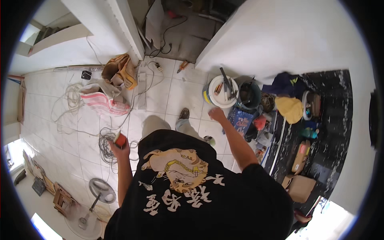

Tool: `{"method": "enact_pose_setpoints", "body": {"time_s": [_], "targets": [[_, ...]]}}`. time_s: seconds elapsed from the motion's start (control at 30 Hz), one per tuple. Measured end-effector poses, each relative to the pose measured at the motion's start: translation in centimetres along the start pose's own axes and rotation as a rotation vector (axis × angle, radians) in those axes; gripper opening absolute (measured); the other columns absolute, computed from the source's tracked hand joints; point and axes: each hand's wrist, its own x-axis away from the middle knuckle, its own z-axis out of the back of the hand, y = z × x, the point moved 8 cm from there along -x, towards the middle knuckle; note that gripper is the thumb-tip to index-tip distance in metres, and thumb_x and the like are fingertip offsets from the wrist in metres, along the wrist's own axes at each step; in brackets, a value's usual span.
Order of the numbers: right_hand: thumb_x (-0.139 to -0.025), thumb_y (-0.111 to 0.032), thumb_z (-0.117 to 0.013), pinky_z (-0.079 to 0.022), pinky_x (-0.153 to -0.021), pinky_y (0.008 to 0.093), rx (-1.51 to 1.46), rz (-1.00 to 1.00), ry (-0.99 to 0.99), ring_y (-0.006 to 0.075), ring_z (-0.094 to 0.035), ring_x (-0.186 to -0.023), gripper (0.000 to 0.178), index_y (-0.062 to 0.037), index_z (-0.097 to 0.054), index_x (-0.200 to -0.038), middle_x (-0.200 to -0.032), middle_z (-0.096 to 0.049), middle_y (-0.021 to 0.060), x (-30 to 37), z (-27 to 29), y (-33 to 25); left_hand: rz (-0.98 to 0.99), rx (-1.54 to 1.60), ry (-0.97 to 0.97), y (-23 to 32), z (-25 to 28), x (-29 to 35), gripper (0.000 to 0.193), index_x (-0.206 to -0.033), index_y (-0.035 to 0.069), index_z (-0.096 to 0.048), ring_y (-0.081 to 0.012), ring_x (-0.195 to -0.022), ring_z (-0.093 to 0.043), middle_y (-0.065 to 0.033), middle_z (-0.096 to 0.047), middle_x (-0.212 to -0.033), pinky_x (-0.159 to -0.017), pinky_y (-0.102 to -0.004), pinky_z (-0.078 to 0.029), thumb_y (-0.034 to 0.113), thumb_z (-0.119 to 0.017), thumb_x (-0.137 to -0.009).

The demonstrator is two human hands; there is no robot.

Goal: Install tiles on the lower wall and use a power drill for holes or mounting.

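- Nearest my lens, the wearer's black short-sleeved T-shirt (248, 204), printed with a tan cat and pale lettering, fills the lower view.
- Far left, a pale, loosely looped cable (73, 96) lies on the glossy white tile floor (44, 120); beside it slumps a red-and-white striped woven sack (105, 102), a crumpled brown paper bag (130, 80) just beyond.
- Nearer the body, I see a tangled heap of thin grey wire (105, 149) on the tiles, partly hidden behind the left hand (121, 151).
- That hand curls around a red-orange spool with a pale round rim (120, 139), held above the floor. If a wire loop snags the spool or a foot, I judge the tangle could tighten or trip the wearer.
- Mid-view, a dark shoe (184, 113) stands on the tiles; orange-handled pliers (183, 66) lie farther off.
- Right of those, the right hand (216, 115) hangs near a white round-lidded bucket (218, 103); its fingers look loosely bent, but I cannot tell whether they pinch anything.
- On the lid rests a long dark-handled tool (224, 77), which a careless knock of the right arm could send sliding off.
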Motion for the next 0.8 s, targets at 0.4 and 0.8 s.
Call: {"method": "enact_pose_setpoints", "body": {"time_s": [0.4, 0.8], "targets": [[-0.07, -0.015, -0.064, -0.054, -0.068, 0.0343, -0.61, -0.442, -0.042, 0.0234, -0.069, -0.077, 0.018, -0.0053, -0.069, -0.084, -0.078, -0.07, 0.0116, -43.4, 13.9, 5.9, 0.436, 0.843, 0.652, -3.8, -8.8, -2.2, 0.059, -0.112, 0.002, -0.053, -0.0204, -0.099, -0.056, -0.011, -0.058, -0.106, -0.085, -0.0388, -0.055, 0.054, -0.061, -0.088], [-0.086, -0.02, -0.053, -0.054, -0.069, 0.0425, -1.004, -1.037, -0.494, 0.0179, -0.059, -0.064, 0.009, -0.0112, -0.057, -0.086, -0.071, -0.057, 0.0031, -57.9, 10.8, 25.3, 0.374, 1.077, 0.651, -5.9, -22.9, -9.2, 0.067, -0.113, 0.006, -0.055, -0.0217, -0.089, -0.053, -0.009, -0.056, -0.101, -0.076, -0.0386, -0.055, 0.066, -0.059, -0.083]]}}
